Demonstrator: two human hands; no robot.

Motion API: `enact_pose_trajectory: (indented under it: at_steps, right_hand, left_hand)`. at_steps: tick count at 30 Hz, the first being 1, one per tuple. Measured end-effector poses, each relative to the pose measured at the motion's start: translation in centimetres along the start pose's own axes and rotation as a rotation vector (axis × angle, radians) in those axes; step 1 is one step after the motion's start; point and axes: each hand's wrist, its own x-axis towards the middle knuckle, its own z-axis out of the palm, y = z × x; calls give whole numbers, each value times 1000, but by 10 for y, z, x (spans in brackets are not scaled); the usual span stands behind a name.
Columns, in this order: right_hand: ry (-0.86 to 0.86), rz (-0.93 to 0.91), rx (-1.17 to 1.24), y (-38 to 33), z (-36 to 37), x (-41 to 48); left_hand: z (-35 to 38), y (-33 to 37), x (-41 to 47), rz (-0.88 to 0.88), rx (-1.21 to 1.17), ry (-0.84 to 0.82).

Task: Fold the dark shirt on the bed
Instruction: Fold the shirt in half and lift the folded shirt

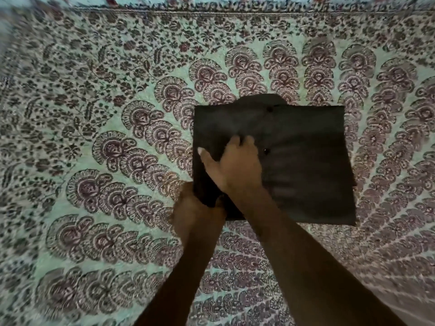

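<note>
The dark shirt (306, 165) lies on the bed as a folded, roughly square block, with two buttons showing on its top face and a collar edge poking out at the far side. My left hand (195, 208) grips the shirt's near left corner, its fingers tucked under the cloth. My right hand (235, 165) lies on top of the shirt's left part, thumb spread toward the left edge and fingers bent into the fabric. Both forearms reach in from the bottom of the view.
The bed is covered by a pale green sheet (106, 114) printed with dark floral and fan motifs. A patterned border band (235, 12) runs along the sheet's far edge. The sheet spreads wide on all sides of the shirt.
</note>
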Motion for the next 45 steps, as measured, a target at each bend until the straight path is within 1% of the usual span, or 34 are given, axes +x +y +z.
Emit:
enact_pose_trajectory:
  at_steps: [1, 3, 4, 5, 6, 9, 11, 13, 15, 17, 19, 21, 23, 24, 26, 28, 30, 31, 33, 36, 40, 42, 45]
  right_hand:
    - [-47, 43, -29, -12, 1, 2]
    - [-120, 133, -32, -28, -2, 5]
    - [-129, 154, -60, -33, -3, 6]
    - [-127, 162, -106, -34, -2, 9]
    - [-131, 161, -151, -34, -1, 12]
    - [-162, 159, -245, -27, -2, 20]
    - [-175, 111, -245, -20, -10, 19]
    - [-139, 99, -138, -8, -19, 13]
    - [-75, 95, 11, 4, -26, -1]
    - [-41, 83, 199, 12, -38, -25]
    - [-30, 31, 339, 16, -57, -55]
    - [-48, -22, 493, 14, -82, -90]
    - [-145, -64, 664, 6, -108, -129]
    - [-173, -95, 710, 0, -121, -149]
    - [-219, -162, 778, -14, -141, -188]
    - [-274, -214, 858, -28, -155, -220]
    - [-320, -246, 896, -45, -161, -249]
    - [-331, -262, 906, -53, -159, -262]
    - [-305, -267, 929, -65, -149, -284]
    - [-249, -221, 1025, -77, -120, -319]
    - [-137, -91, 1183, -82, -60, -366]
    - [-121, -33, 1234, -87, -24, -388]
    - [-168, 9, 1215, -102, 25, -417]
  left_hand:
    - [-1, 1, 0, 48, -56, -16]
    - [-3, 10, -5, 241, -131, -17]
    - [-5, 13, -8, 316, -180, -26]
    - [-7, 13, -9, 349, -241, -50]
    - [-9, 11, -10, 331, -293, -93]
    - [-7, -6, -11, 205, -355, -309]
    - [-15, -11, -17, 131, -459, -434]
    - [-25, -9, -29, 20, -693, -510]
    - [-44, -5, -44, -149, -917, -522]
    - [-61, -7, -55, -255, -1022, -492]
    - [-77, -14, -61, -303, -1045, -429]
    - [-92, -26, -61, -319, -1038, -404]
    - [-106, -38, -60, -307, -997, -420]
    - [-113, -44, -57, -295, -984, -429]
    - [-130, -56, -53, -292, -1008, -396]
    - [-150, -70, -46, -291, -1092, -385]
    - [-174, -87, -44, -324, -1263, -436]
    - [-188, -98, -47, -326, -1336, -462]
    - [-212, -121, -54, -284, -1393, -485]
    - [-252, -172, -69, -233, -1343, -508]
    - [-303, -237, -95, -8, -1138, -579]
    - [-324, -266, -107, 61, -965, -540]
    - [-339, -316, -110, 159, -736, -422]
